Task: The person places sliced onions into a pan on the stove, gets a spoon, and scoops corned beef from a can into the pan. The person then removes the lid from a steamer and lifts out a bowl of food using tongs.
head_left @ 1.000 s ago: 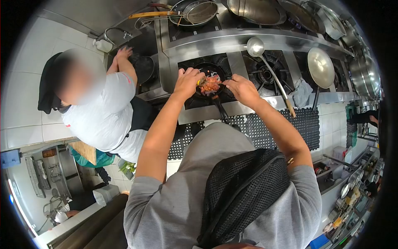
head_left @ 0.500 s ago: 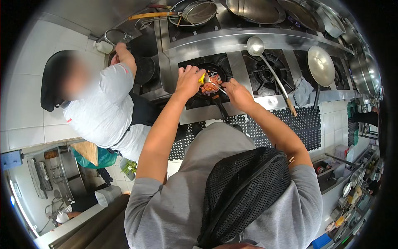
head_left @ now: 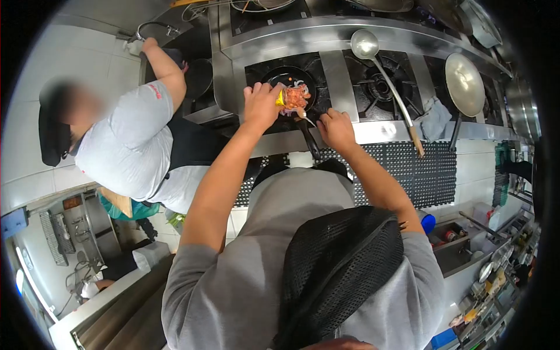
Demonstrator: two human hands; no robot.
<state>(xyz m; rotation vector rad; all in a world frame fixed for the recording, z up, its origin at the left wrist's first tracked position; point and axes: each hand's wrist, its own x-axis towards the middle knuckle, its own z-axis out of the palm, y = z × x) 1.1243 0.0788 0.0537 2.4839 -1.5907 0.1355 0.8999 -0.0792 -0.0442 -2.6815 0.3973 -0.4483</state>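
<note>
My left hand (head_left: 262, 106) is closed around a small container with a yellow side (head_left: 280, 98), held tilted over a black frying pan (head_left: 287, 72). Reddish chunky food (head_left: 296, 96) with pale onion-like slices lies at the container's mouth and in the pan; where one ends and the other begins is hard to tell. My right hand (head_left: 337, 129) grips a metal spoon (head_left: 309, 119), its bowl end beside the food. Toward me points the pan's black handle (head_left: 310, 140), touched by neither hand.
A long-handled ladle (head_left: 366, 44) lies across the burner (head_left: 380, 86) to the right. Farther right are a grey cloth (head_left: 435, 119) and a wok (head_left: 465, 85). On my left a co-worker (head_left: 125, 137) reaches toward a tap (head_left: 156, 26). Black perforated matting (head_left: 402, 174) covers the floor.
The view has shifted slightly. The spoon has drawn back from the container toward the pan's near edge, and more of the reddish food shows. The co-worker's arm has moved.
</note>
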